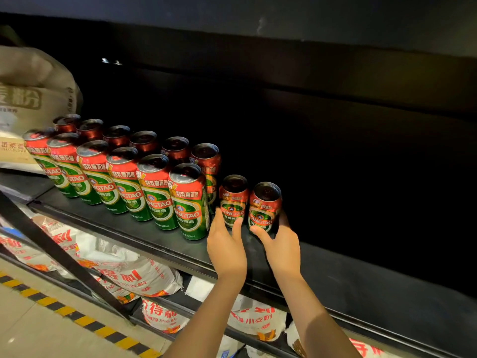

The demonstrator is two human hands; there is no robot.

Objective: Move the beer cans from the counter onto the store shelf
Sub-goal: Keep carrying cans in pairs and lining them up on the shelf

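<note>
A: What's on the shelf (pixel 144 229)?
B: Two rows of stocked cans (pixel 124 177) at the left. Next, the left hand (pixel 227 244) wraps one can (pixel 233 200); the right hand (pixel 281 244) wraps the other can (pixel 264 206), both seemingly standing on the shelf.
A: Which step?
B: Placing, I'd say. Next: let go and slide them flush with the rows.
</note>
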